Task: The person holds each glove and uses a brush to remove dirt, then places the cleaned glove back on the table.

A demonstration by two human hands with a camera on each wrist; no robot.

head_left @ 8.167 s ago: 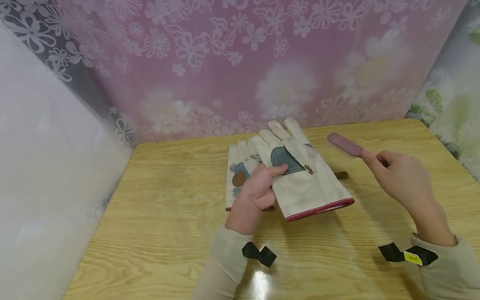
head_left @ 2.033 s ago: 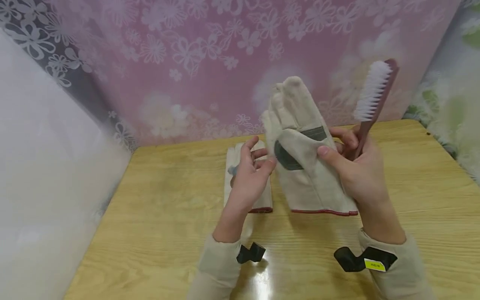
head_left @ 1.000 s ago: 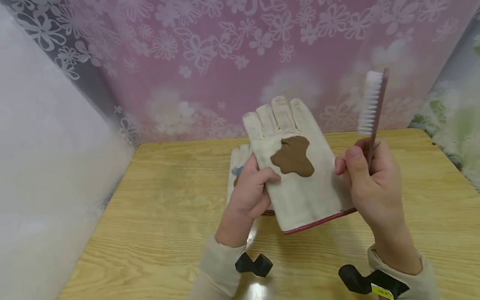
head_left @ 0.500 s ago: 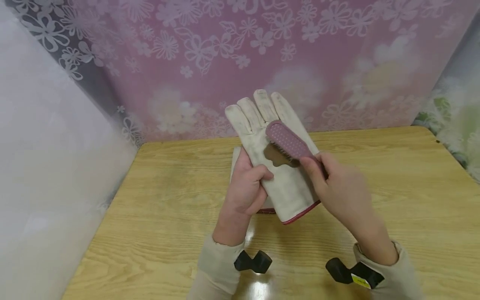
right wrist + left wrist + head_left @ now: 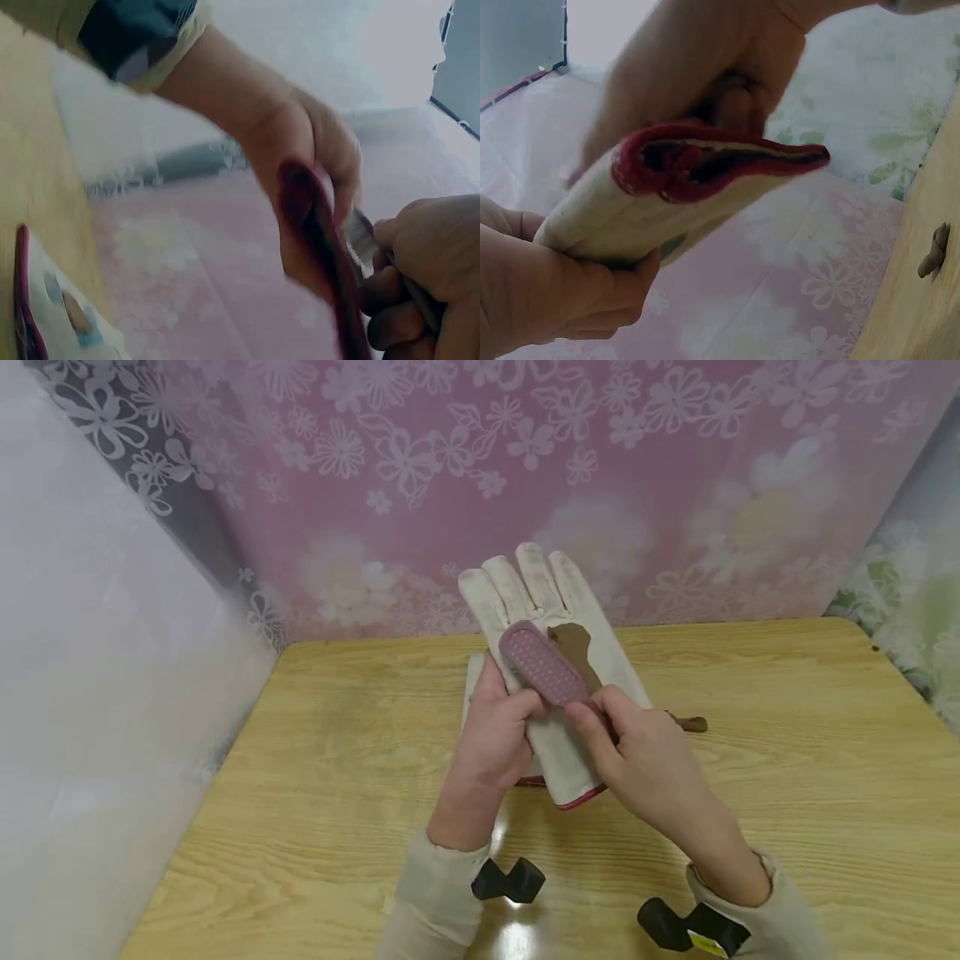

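Observation:
My left hand (image 5: 491, 739) grips a cream work glove (image 5: 558, 760) by its left edge, thumb on top, fingers beneath in the left wrist view. The glove is raised and tilted, fingers pointing away, its red-trimmed cuff (image 5: 742, 157) towards me. On its upper face lies an irregular brown patch (image 5: 573, 647), partly covered. My right hand (image 5: 652, 760) holds a mauve brush (image 5: 543, 664) by the handle. The brush head lies bristles down over the glove, left of the patch and close to my left thumb; its bristles are mostly hidden in the head view.
A second cream glove (image 5: 64, 315) with blue and brown patches lies on the wooden table (image 5: 322, 793), mostly hidden behind my left hand in the head view. A small brown lump (image 5: 690, 723) lies on the table to the right. A pink floral sheet (image 5: 420, 527) hangs behind.
The glove was turned from its grey-patched side to its brown-patched side, passing briefly to my right hand. My right hand then laid the brush on the patch and moved it left and down.

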